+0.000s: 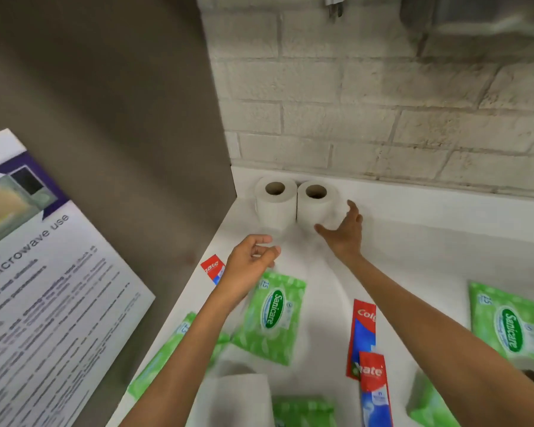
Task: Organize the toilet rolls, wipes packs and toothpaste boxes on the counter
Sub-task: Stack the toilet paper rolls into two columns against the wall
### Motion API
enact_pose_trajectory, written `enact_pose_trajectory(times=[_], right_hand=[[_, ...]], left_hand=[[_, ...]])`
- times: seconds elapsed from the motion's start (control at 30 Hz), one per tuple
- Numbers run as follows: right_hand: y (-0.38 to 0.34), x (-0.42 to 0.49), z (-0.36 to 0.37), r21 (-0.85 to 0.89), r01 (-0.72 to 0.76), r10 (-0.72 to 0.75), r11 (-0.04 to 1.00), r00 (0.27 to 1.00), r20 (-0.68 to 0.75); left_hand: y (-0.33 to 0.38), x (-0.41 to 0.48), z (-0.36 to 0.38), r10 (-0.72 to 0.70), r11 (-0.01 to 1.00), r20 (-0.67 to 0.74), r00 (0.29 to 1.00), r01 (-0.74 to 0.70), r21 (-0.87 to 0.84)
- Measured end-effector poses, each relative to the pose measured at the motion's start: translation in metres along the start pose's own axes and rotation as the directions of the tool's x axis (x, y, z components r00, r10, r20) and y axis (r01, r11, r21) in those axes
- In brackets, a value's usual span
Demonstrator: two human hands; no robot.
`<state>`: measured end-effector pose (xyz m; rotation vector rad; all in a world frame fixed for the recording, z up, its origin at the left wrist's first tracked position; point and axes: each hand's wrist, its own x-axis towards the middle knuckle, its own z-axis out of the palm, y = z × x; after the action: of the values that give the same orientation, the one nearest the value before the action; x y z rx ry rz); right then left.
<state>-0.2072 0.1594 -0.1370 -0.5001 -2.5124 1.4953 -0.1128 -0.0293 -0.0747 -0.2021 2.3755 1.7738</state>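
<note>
— At the back corner of the bench (420,251), what stands?
— Two toilet rolls, upright and touching: the left roll (275,208) and the right roll (316,211).
— And the hands?
— The right hand (344,232) is spread against the right roll's side. The left hand (250,263) is loosely curled and holds nothing, above a wipes pack (272,315). A toothpaste box (363,331) lies nearer.

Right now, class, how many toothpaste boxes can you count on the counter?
3. The left box peeks from under the left hand; the middle box and front box lie further right, ends overlapping. Others may be hidden.
</note>
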Motion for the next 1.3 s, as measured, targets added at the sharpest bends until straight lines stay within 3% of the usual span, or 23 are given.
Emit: enact_pose_trajectory(times=[0.1,0.23,0.43,0.63,0.83,1.3], right_hand=[[-0.005,-0.031,-0.018,0.019,0.024,-0.023,1.0,0.999,-0.047],[-0.014,-0.074,-0.035,0.038,0.097,-0.098,0.995,0.995,0.018],[-0.021,-0.131,-0.043,0.011,0.068,-0.067,0.998,0.919,0.389],[-0.023,-0.182,-0.053,-0.016,-0.119,0.103,0.993,0.78,0.617],[-0.017,-0.202,-0.059,-0.042,-0.112,0.114,0.993,0.77,0.627],[-0.024,-0.216,-0.059,-0.096,-0.084,0.127,0.992,0.712,0.691]], left_hand=[[0.006,-0.019,0.001,0.018,0.999,0.017,1.0,-0.019,0.026],[0.005,-0.052,-0.001,0.024,0.994,0.024,0.999,-0.026,0.107],[-0.004,-0.101,-0.01,-0.037,0.935,-0.019,0.999,0.041,0.351],[-0.022,-0.146,-0.019,-0.099,0.873,-0.184,0.978,0.174,0.456],[-0.052,-0.182,-0.022,-0.276,0.828,-0.253,0.927,0.363,0.427],[-0.072,-0.19,-0.008,-0.323,0.878,-0.232,0.917,0.382,0.288]])
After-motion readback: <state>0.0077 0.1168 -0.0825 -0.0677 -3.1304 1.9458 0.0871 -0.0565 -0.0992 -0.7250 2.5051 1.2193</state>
